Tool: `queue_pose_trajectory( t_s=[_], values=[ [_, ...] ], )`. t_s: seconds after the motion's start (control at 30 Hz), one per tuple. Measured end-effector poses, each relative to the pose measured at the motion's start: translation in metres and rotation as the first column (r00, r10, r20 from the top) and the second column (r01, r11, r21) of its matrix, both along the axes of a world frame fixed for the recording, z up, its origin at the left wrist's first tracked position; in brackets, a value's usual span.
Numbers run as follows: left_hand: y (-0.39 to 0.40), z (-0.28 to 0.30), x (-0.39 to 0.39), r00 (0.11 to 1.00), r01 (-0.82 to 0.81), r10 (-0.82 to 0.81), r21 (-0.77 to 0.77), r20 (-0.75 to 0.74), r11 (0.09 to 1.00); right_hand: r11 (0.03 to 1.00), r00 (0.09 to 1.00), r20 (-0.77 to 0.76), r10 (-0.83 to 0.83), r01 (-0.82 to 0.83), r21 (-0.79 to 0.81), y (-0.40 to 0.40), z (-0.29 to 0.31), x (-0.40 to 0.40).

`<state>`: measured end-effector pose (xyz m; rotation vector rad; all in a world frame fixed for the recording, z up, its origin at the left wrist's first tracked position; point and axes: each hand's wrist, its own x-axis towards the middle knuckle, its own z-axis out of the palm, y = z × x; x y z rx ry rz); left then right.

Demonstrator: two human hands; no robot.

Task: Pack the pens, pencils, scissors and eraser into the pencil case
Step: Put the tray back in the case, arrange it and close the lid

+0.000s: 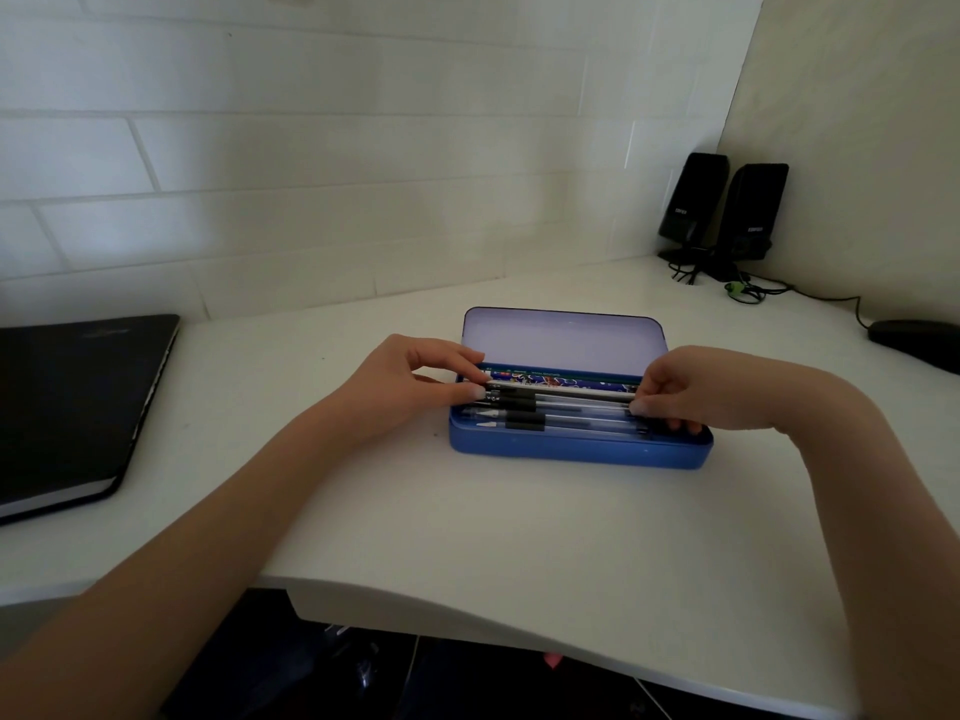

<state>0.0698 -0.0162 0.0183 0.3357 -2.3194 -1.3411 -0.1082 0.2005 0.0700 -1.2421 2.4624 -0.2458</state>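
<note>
A blue pencil case (576, 449) lies open mid-desk, its pale lid (563, 337) tilted back. Inside lie several clear pens with black grips (524, 414), a white pencil (566, 391) and patterned blue pencils (550, 377) along the far side. My left hand (421, 379) pinches the left ends of the white pencil and top pens at the case's left edge. My right hand (670, 389) holds their right ends over the case's right end. Scissors and eraser are not visible.
A closed black notebook (72, 407) lies at the desk's left. Two black speakers (722, 210) with cables stand in the back right corner, and a dark mouse (914, 340) sits at the right edge. The desk's curved front edge (467, 610) runs below the case.
</note>
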Motion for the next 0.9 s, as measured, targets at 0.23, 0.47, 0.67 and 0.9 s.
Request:
queue_pose_trajectory(
  t_s=[0.23,0.47,0.67,0.9],
  values=[
    [0.001,-0.001,-0.001,0.999,-0.039,0.039,-0.019,-0.021,0.999,0.998,0.999,-0.002,-0.046,0.045,-0.038,-0.003,-0.002,0.0],
    [0.0,-0.002,-0.001,0.999,-0.041,0.04,-0.024,-0.025,0.999,0.999,1.0,0.017,-0.007,0.007,-0.05,0.003,0.007,0.004],
    [0.001,-0.001,-0.002,0.998,-0.052,0.051,-0.021,-0.027,0.998,0.999,0.999,-0.023,-0.036,0.036,-0.024,0.004,0.008,0.003],
    [0.002,-0.001,-0.001,0.998,-0.059,0.059,-0.022,-0.018,0.998,0.999,0.999,-0.01,-0.031,0.031,-0.016,0.002,0.007,0.006]
  ],
)
